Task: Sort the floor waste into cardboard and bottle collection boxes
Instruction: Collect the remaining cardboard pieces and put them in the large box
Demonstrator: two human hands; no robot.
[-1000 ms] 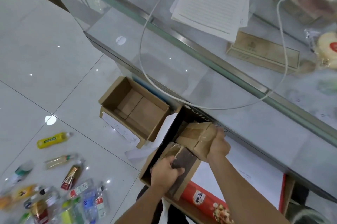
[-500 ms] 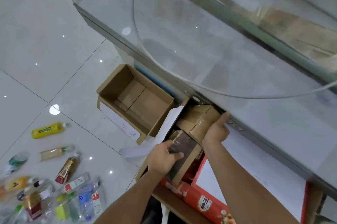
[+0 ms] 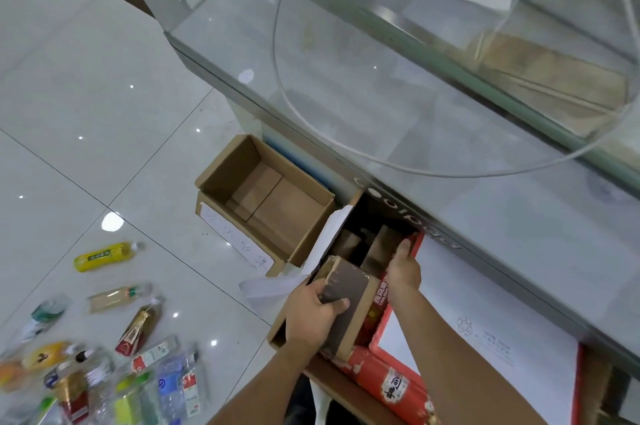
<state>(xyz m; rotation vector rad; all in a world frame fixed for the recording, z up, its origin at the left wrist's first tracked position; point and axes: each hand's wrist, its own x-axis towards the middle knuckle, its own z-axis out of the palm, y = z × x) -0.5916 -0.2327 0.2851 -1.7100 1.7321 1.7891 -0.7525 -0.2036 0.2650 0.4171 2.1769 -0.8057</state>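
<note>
My left hand (image 3: 313,315) is shut on a flat brown cardboard piece (image 3: 348,289), held upright over the near end of the cardboard collection box (image 3: 277,338). My right hand (image 3: 403,268) rests at the box's right side against a red carton edge, thumb pointing up. Its fingers are hidden. Folded cardboard pieces (image 3: 381,244) stand inside the dark box. To the left sits a second open box (image 3: 239,165), nothing inside, with a white label. Several bottles lie on the floor at lower left, among them a yellow bottle (image 3: 104,255).
A glass display counter (image 3: 381,95) overhangs both boxes, with a white cable looped on it. A red printed carton (image 3: 391,383) and a large white flattened sheet (image 3: 485,320) lie under my right arm. White paper (image 3: 273,286) sticks out between the boxes.
The taped cardboard piece that my right hand held has gone down into the box, and that hand now sits lower at the box's right side. My left hand keeps its piece.
</note>
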